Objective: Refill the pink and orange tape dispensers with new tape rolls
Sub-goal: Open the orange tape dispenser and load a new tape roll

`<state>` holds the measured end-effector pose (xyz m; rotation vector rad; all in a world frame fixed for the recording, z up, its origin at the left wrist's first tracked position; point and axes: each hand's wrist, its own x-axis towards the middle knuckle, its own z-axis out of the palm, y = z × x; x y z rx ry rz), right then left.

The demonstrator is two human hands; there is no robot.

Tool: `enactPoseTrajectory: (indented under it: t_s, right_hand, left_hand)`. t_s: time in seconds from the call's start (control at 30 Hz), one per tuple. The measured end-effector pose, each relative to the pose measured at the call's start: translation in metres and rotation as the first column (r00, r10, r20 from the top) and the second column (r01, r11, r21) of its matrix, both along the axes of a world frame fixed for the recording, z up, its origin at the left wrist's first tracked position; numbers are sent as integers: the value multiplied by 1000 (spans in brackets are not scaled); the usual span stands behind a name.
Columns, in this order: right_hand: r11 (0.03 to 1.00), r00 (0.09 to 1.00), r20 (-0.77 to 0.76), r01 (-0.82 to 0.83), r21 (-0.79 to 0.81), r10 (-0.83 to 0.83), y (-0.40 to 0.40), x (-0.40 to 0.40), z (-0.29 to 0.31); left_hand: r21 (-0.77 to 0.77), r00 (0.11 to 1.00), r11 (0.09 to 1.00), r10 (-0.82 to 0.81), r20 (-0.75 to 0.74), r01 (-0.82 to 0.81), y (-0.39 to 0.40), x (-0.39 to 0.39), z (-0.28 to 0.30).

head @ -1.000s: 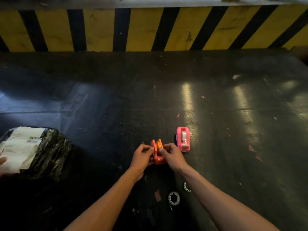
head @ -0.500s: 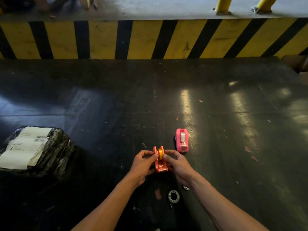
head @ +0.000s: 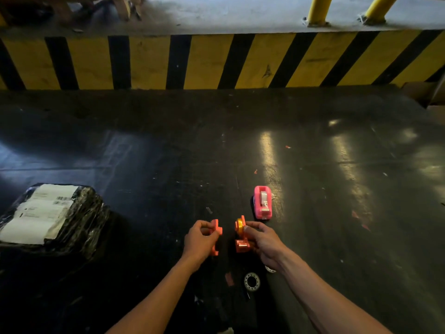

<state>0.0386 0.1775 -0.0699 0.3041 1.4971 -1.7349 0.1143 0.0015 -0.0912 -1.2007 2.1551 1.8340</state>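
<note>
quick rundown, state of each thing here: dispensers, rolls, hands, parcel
orange dispenser: split in two halves, one in each hand
left hand: gripping the bare half
right hand: gripping the half with a yellowish roll
pink dispenser: closed, on the floor, tape loaded
clear tape roll: lying flat, loose
wrapped parcel: sealed, label up

A dark, glossy floor fills most of the view, scuffed and dotted with small bits of debris. Two long streaks of light shine on its right half. Along the far edge runs a low curb painted in yellow and black stripes. Above it lies a grey concrete ledge, where two yellow posts stand near the right corner.
</note>
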Motion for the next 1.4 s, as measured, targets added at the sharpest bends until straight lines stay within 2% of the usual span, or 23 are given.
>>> enactPoseTrajectory:
  t_s: [0.07,0.13,0.33,0.4,0.43,0.5,0.53,0.77,0.87,0.9,0.93,0.97,1.0,1.03,1.07,1.13,1.23,1.33,1.4]
  right_hand:
    - [1000,1000,12,-11,-4,11,2,1,1]
    - [1000,1000,11,-23,-21,23,3,3,3]
    - [997,998,-16,-61,-38,60,5,7,5]
    - [997,998,-35,-58,-53,56,5,7,4]
    - [996,997,-44,-65,-56,63,4,7,3]
    - [994,995,-58,-87,-71,83,2,9,2]
    - [992,994,-67,-95,-82,89,0,9,1]
    - [987,989,-108,-109,-117,97,1,9,-2]
    - [992,995,-94,-37,-118,26,6,4,-2]
    - [994,996,-91,12,-109,-22,8,1,-3]
    - [994,994,-91,59,-92,-67,9,-1,-3]
    - [993,991,-89,96,-71,-103,11,-3,-3]
    - [991,988,-87,123,-55,-128,13,-5,-4]
    - [988,985,-85,144,-50,-147,15,-6,-4]
    - [986,983,-85,159,-51,-163,17,-7,-5]
    - [982,979,-88,179,-54,-183,20,-7,-5]
    - [978,974,-93,200,-55,-205,26,-7,-5]
    - [975,972,-81,217,-38,-220,34,-8,-7]
    - [968,966,-77,246,-36,-249,41,-10,-9]
  left_hand:
    - [-279,991,951,-129,47,137,-2,3,-1]
    - [-425,977,880,-187,100,212,-5,3,-5]
    - [-542,925,751,-290,244,378,-8,8,-8]
    - [-593,934,722,-296,201,357,-5,6,-3]
    - [-541,941,772,-309,140,334,-3,5,1]
    - [-286,947,908,-320,0,307,3,0,10]
    - [-170,948,937,-316,-41,305,7,-2,15]
    - [163,983,972,-152,-101,167,13,-8,27]
    - [165,992,984,-49,-113,67,13,-9,21]
    - [101,992,994,-34,-122,46,13,-8,18]
    - [-30,990,997,-73,-124,70,13,-8,13]
    - [-223,980,963,-177,-86,154,12,-7,9]
    - [-417,952,866,-306,-9,275,11,-5,5]
    - [-559,903,732,-422,77,390,12,-4,2]
    - [-639,847,605,-510,147,475,14,-2,0]
    - [-695,746,427,-621,241,579,18,0,-6]
    - [-713,657,260,-664,358,651,21,0,-12]
    - [-711,632,208,-661,404,672,23,-3,-8]
    - [-734,624,194,-687,372,651,27,-1,-3]
